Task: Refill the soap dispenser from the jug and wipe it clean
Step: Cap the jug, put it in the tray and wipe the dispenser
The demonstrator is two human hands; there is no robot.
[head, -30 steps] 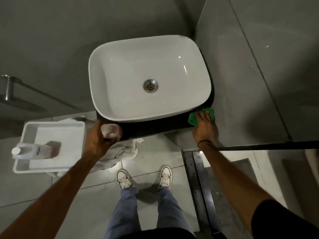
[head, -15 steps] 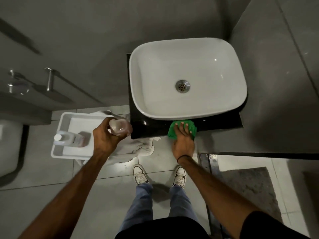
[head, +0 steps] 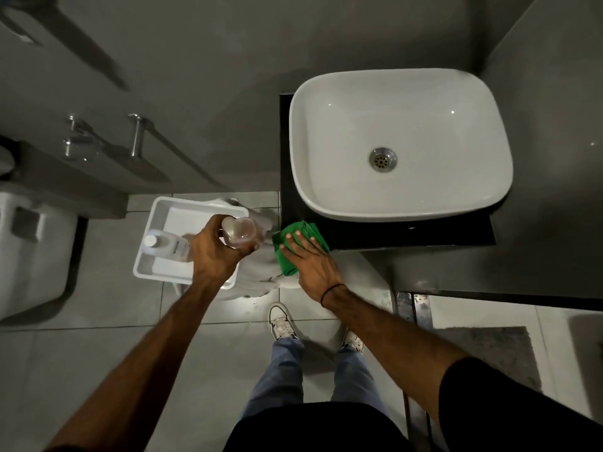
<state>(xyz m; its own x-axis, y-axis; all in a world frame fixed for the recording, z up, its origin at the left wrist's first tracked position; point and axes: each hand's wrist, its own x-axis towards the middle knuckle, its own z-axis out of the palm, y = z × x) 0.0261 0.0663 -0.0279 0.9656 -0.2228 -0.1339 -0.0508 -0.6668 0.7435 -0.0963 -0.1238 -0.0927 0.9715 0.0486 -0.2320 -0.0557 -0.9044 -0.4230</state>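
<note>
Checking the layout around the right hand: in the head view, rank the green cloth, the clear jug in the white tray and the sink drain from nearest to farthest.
1. Green cloth: under the right hand.
2. Clear jug: left, in the white tray.
3. Sink drain: up right, in the basin.

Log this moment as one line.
left hand: holds dispenser | right hand: flat on cloth at counter edge | jug: in tray
</note>
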